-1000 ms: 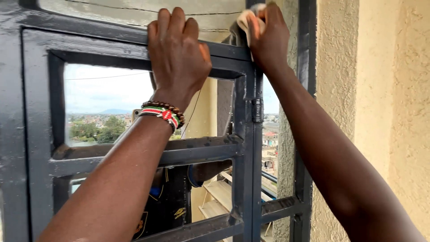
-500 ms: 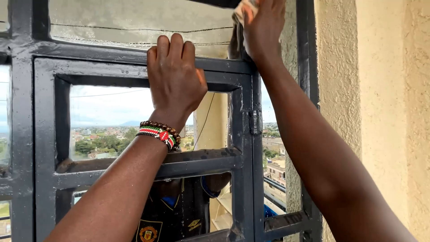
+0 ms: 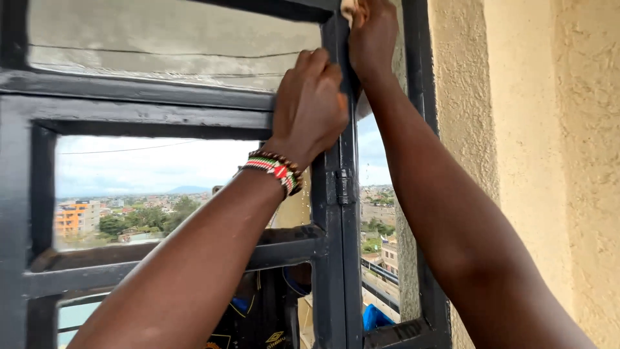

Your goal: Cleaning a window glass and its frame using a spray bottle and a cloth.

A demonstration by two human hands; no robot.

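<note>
My two hands work on one dark metal window frame (image 3: pixel 161 113). My left hand (image 3: pixel 311 106), with two beaded bracelets (image 3: pixel 274 169) at its wrist, is curled shut around the frame's vertical bar (image 3: pixel 342 213), whose long axis runs straight up and down. My right hand (image 3: pixel 373 35), higher on that bar, is closed on one pale cloth (image 3: pixel 349 8) at the top edge of view. One hinge (image 3: pixel 341 187) sits below. A yellow plastered wall (image 3: pixel 536 161) stands right.
</note>
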